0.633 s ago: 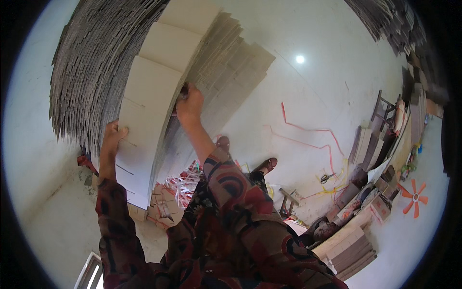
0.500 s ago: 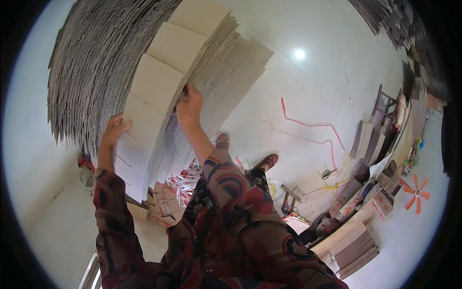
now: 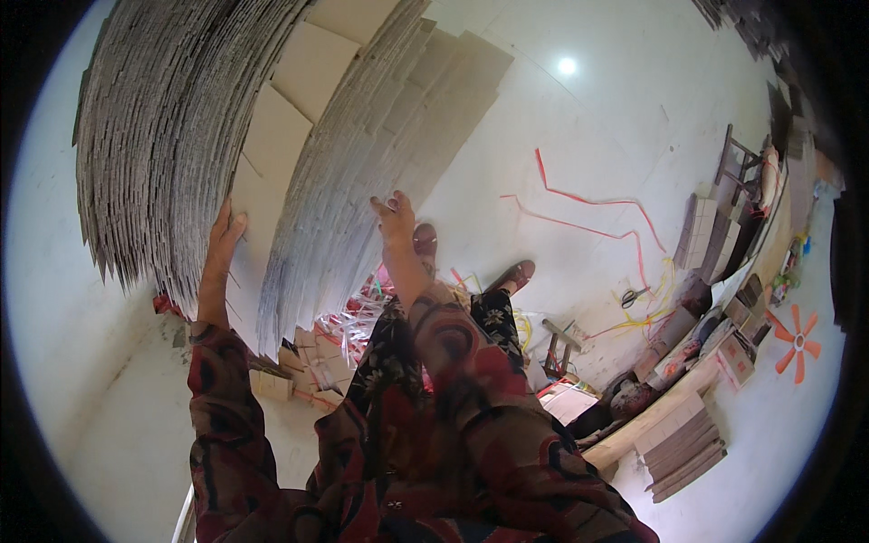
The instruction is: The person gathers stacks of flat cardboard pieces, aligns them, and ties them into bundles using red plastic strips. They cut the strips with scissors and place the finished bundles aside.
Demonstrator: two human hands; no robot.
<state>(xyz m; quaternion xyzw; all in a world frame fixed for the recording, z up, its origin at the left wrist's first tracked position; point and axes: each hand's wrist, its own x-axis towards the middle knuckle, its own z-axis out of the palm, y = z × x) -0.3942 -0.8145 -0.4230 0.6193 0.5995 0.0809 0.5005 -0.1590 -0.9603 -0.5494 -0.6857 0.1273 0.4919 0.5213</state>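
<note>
A tall stack of flat cardboard sheets (image 3: pixel 272 136), pale brown on top with grey layered edges, rises in front of me on the left. My left hand (image 3: pixel 223 240) rests along the left edge of its upper sheets, fingers stretched out and thumb apart. Beside the stack's right side, my right hand (image 3: pixel 396 217) is raised with its fingers apart and nothing visible in it. A gap shows between that hand and the pale top sheets; whether it touches the layered side, I cannot tell.
Red strapping (image 3: pixel 597 231) lies on the pale floor to the right, near scissors (image 3: pixel 634 297) and yellow strips. Tangled plastic strips (image 3: pixel 362 312) lie by my legs. A small stool (image 3: pixel 559 348), an orange fan blade (image 3: pixel 797 344) and stacked cardboard pieces (image 3: pixel 685 457) stand farther right.
My right hand has let go of the top sheets' right edge and moved right and down, its fingers opening. My left hand stays at the left edge. The whole view has shifted slightly.
</note>
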